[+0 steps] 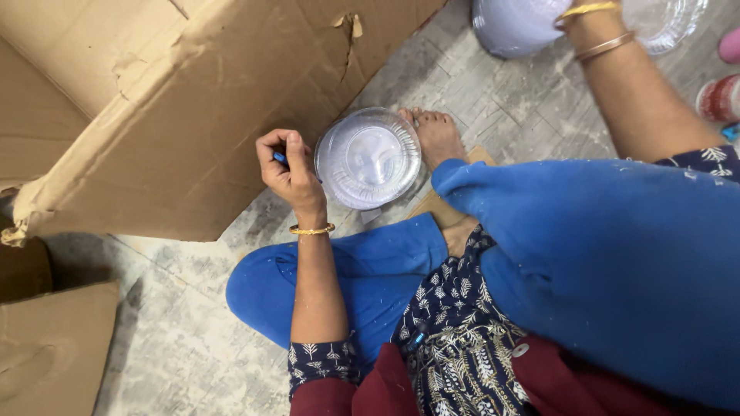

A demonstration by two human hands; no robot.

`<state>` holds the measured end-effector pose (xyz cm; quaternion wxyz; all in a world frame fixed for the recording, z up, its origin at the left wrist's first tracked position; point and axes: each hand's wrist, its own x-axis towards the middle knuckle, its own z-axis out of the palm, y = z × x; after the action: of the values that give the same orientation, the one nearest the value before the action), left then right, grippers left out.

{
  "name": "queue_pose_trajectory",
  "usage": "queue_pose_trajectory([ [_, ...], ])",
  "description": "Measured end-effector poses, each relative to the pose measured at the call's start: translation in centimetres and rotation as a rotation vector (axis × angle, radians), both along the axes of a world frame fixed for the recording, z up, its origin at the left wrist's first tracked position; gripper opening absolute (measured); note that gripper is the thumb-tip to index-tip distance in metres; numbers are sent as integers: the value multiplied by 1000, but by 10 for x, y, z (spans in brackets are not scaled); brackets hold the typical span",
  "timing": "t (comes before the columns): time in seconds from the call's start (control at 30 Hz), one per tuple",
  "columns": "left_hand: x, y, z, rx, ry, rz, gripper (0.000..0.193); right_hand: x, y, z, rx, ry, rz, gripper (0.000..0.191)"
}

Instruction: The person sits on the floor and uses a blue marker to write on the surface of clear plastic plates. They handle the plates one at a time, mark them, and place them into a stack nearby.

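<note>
Just right of the left hand point(291, 173), whose grip closes on a small blue tool point(280, 158), lies a round clear plastic lid point(368, 158) on the floor. The right hand's grip is out of view.

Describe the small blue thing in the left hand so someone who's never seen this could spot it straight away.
Start at the big torn cardboard box filling the upper left. Just below its edge the left hand is closed, beside a round clear plastic plate on the floor. The blue object pokes out between its fingers, mostly hidden: far smaller than the plate, and opaque.
</note>
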<state>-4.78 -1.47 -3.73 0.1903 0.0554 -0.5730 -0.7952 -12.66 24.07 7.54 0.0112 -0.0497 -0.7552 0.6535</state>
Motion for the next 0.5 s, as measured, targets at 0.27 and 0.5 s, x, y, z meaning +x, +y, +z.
queue_pose_trajectory([
  [0.27, 0, 0, -2, -9, -22, 7, 11, 69, -30, -37, 282, 70, 604, 22],
  [0.5, 2, -1, -12, -85, -22, 15, 11, 75, -28, -52, 349, 119, 684, 21],
])
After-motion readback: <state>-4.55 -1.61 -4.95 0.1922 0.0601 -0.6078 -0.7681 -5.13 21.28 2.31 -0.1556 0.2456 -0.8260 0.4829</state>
